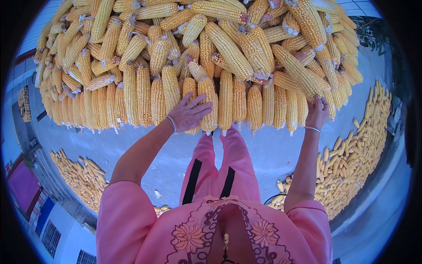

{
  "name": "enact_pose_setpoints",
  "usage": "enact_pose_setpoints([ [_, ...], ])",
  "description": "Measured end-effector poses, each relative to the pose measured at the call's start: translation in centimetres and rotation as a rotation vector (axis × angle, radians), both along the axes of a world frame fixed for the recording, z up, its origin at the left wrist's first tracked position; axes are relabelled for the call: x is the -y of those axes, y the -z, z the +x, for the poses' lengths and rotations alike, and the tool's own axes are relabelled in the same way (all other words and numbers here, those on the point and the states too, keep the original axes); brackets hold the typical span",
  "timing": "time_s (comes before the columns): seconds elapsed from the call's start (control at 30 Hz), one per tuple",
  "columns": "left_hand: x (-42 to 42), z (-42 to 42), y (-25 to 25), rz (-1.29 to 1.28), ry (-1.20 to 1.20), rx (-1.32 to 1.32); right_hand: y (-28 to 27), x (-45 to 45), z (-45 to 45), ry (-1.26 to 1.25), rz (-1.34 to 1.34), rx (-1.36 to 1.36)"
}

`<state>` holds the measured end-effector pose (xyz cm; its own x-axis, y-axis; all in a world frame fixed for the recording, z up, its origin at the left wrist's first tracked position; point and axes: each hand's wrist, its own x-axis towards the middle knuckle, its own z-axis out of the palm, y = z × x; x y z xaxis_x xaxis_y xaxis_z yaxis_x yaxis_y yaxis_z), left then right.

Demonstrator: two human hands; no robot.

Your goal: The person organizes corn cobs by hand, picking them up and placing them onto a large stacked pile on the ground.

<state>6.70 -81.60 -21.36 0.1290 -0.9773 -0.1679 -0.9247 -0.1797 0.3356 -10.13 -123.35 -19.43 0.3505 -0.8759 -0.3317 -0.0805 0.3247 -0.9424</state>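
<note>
A large heap of husked yellow corn cobs (pixel 161 54) rises before me, edged at the front by a row of cobs standing on end. My left hand (pixel 188 116) lies with spread fingers against the upright cobs, and its fingertips touch one cob (pixel 207 90) left of the middle. At the right, the thumb and fingers of my right hand (pixel 318 112) pinch the near end of a long corn cob (pixel 294 70). This cob slants up and left over the others. Part of the upright row is hidden behind my left hand.
Concrete ground (pixel 165 155) lies between the heap and my feet. More loose cobs are spread in a large pile (pixel 354 165) at the right and a smaller pile (pixel 77 175) at the left. Steps (pixel 49 171) and a white building wall (pixel 66 221) stand at the far left.
</note>
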Motion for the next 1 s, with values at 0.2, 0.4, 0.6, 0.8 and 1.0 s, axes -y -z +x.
enact_pose_setpoints([
  [0.2,-0.3,-0.2,0.1,0.021,0.010,0.054,3.0,-7.6,0.3,-0.313,-0.018,-0.237],
  [0.4,0.6,0.2,0.0,-0.009,0.025,0.047,6.9,-9.7,6.1,-0.401,-0.629,-0.567],
  [0.6,-0.1,0.1,-0.3,-0.008,-0.009,0.027,1.4,-15.3,1.8,-0.340,-0.095,-0.143],
  [0.8,0.2,0.4,-0.4,0.014,0.006,0.029,2.5,-24.3,0.3,-0.762,-0.201,-0.163],
  [1.0,0.2,0.0,-0.2,0.022,-0.010,0.009,5.4,-24.3,4.3,-0.816,-0.364,-0.333],
])
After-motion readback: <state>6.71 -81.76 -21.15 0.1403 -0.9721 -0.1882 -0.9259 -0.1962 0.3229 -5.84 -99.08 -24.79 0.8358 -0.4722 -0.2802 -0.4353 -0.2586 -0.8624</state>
